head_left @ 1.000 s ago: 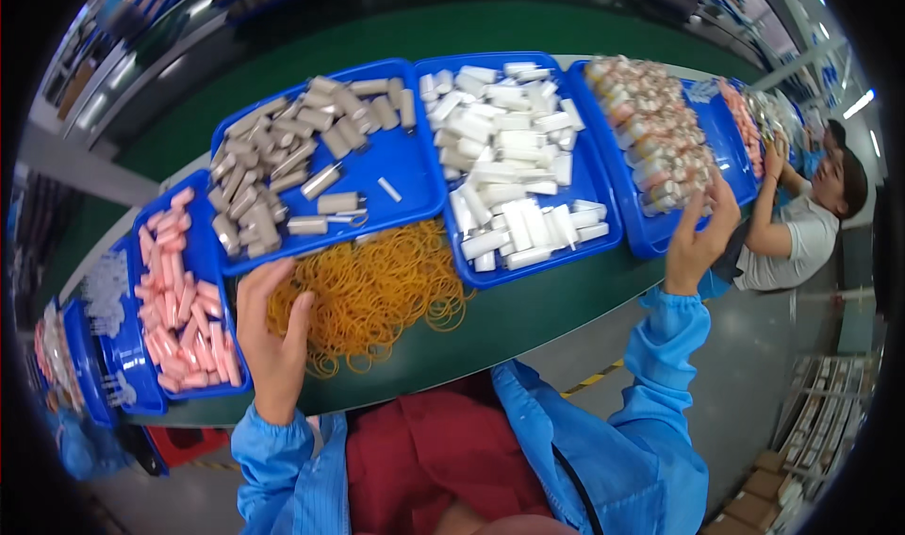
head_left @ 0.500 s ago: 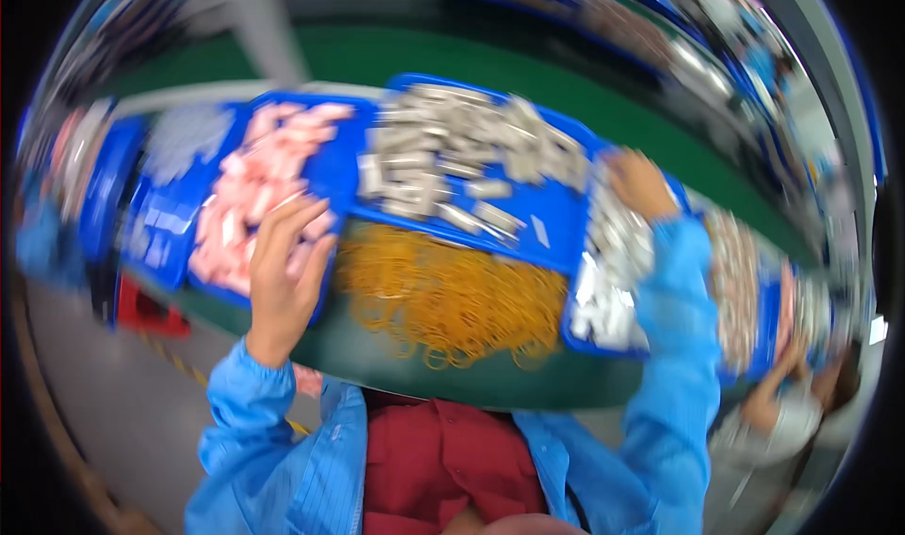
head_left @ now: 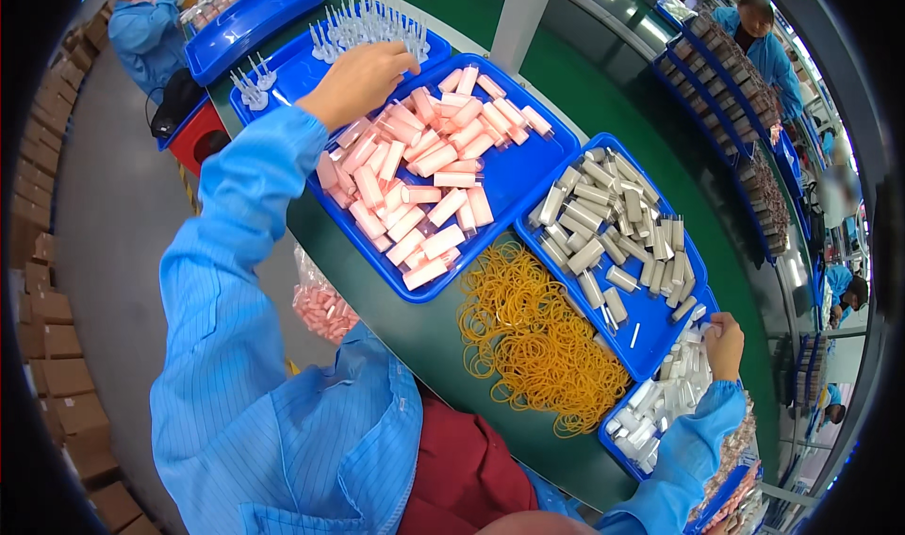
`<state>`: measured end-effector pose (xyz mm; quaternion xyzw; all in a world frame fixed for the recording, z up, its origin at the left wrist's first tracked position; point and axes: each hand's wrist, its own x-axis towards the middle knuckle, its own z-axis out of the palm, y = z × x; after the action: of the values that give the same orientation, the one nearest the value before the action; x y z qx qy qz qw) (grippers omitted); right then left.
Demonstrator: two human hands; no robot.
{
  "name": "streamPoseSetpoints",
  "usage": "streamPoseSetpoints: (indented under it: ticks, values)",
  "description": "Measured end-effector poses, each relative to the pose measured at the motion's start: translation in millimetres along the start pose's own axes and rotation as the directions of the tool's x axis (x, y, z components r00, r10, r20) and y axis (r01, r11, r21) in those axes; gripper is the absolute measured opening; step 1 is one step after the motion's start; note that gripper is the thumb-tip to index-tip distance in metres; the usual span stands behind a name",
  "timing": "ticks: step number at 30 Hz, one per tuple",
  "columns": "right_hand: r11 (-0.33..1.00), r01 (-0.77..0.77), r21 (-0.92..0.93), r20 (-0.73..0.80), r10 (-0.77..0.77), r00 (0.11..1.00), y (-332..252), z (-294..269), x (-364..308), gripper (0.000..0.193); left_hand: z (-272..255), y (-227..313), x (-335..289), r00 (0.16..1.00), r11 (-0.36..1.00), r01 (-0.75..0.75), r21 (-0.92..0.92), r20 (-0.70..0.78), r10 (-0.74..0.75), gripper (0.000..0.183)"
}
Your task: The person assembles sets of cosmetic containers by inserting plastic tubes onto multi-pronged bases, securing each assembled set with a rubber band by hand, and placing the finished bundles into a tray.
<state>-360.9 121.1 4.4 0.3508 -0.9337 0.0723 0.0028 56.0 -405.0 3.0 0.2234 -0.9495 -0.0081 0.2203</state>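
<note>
My left hand (head_left: 363, 80) reaches over the far left tray, its fingers bent together beside upright translucent plastic pieces with thin stems (head_left: 353, 28). Whatever its fingertips hold is hidden. Just below my left wrist lies a heap of pink cylinders with clear ends (head_left: 438, 158) in a blue tray (head_left: 517, 179). Over at the right, my right hand (head_left: 725, 348) is curled at the edge of a tray of small white pieces (head_left: 660, 403). I cannot make out what its fingers grip. Grey cylinders (head_left: 594, 205) fill another blue tray (head_left: 650, 342) between the hands.
A pile of yellow rubber bands (head_left: 537, 337) lies on the green table (head_left: 415, 332). An empty blue tray (head_left: 253, 28) and a red stool (head_left: 198, 139) are at the upper left. A bag of pink pieces (head_left: 323, 311) sits below the table edge. Other people work nearby.
The view has turned. My left hand has left the pink cylinders, where its fingers were spread, for the translucent pieces. My right hand stays by the white pieces.
</note>
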Motion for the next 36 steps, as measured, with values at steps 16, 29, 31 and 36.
streamPoseSetpoints:
  ticks: [16, 29, 31, 36]
  values:
    - [0.986, 0.017, -0.169, -0.244, -0.059, 0.968, -10, -18, -107, 0.03, -16, 23, 7, 0.967, 0.652, 0.101, -0.752, -0.08, -0.241, 0.041]
    - [0.783, 0.416, 0.462, -0.287, -0.312, 0.906, -183, -13, -152, 0.046, -11, 305, -72, 0.922, 0.373, -0.137, -0.918, 0.02, 0.388, 0.033]
    - [0.331, 0.028, 0.943, -0.052, 0.065, 0.997, -173, -3, -157, 0.037, -9, 309, -82, 0.93, 0.277, -0.053, -0.959, 0.054, 0.362, 0.033]
    - [-0.457, -0.035, 0.889, 0.191, 0.301, 0.934, -166, 11, -159, 0.047, -9, 326, -97, 0.938, -0.043, 0.202, -0.978, 0.181, 0.296, 0.028]
